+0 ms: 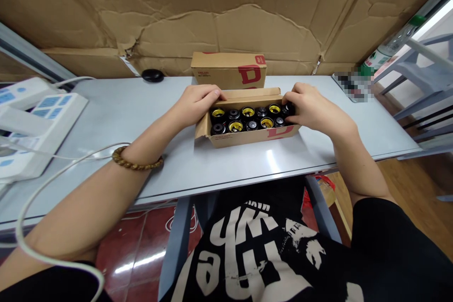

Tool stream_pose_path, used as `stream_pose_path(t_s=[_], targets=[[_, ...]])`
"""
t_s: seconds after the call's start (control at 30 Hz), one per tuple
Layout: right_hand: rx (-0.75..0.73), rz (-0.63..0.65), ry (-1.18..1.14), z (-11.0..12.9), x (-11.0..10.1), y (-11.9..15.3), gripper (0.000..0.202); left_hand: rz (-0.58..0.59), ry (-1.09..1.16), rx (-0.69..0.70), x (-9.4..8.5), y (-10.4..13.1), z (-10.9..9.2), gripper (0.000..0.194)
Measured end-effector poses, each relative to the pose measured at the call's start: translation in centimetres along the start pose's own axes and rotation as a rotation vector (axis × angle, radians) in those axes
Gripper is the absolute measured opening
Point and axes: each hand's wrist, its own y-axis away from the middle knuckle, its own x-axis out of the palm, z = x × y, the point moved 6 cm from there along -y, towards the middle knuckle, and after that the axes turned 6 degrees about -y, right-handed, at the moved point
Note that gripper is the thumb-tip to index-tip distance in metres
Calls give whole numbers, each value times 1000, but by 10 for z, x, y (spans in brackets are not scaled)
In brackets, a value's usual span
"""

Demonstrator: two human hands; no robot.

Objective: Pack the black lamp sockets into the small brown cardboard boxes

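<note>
An open cardboard box (247, 139) stands on the table, packed with two rows of black lamp holders (248, 112). Some show yellow threaded insides, while others show their black closed ends. My left hand (198, 103) grips the box at its back left corner, the thumb and fingertips on the edge near the raised flap. At the right end, my right hand (311, 106) has thumb and fingers closed around a black lamp holder (288, 109) inside the box. The fingers partly cover that piece.
A closed cardboard box (226, 70) with red print stands behind. White power strips (46, 118) and a white cable (71, 163) lie at left. A black round object (153, 75) sits at the back. A bottle (389, 49) and a blurred flat object (352, 87) are at right.
</note>
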Motion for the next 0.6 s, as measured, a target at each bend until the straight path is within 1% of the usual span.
stream_pose_path(t_s=[0.17, 0.3, 0.4, 0.47, 0.53, 0.6], targets=[[32, 27, 97, 6, 2, -6, 34, 4, -7, -5, 0, 0, -1, 57], [43, 11, 128, 7, 2, -10, 38, -5, -27, -12, 0, -1, 1, 58], [21, 22, 61, 4, 0, -10, 28, -2, -33, -2, 0, -1, 0, 57], [5, 38, -30, -1, -5, -8, 23, -7, -41, 3, 0, -1, -1, 56], [0, 30, -140, -8, -14, -4, 25, -30, -61, 10, -3, 0, -2, 52], [26, -48, -205, -18, -27, 0, 31, -79, -103, 23, -8, 1, -3, 47]])
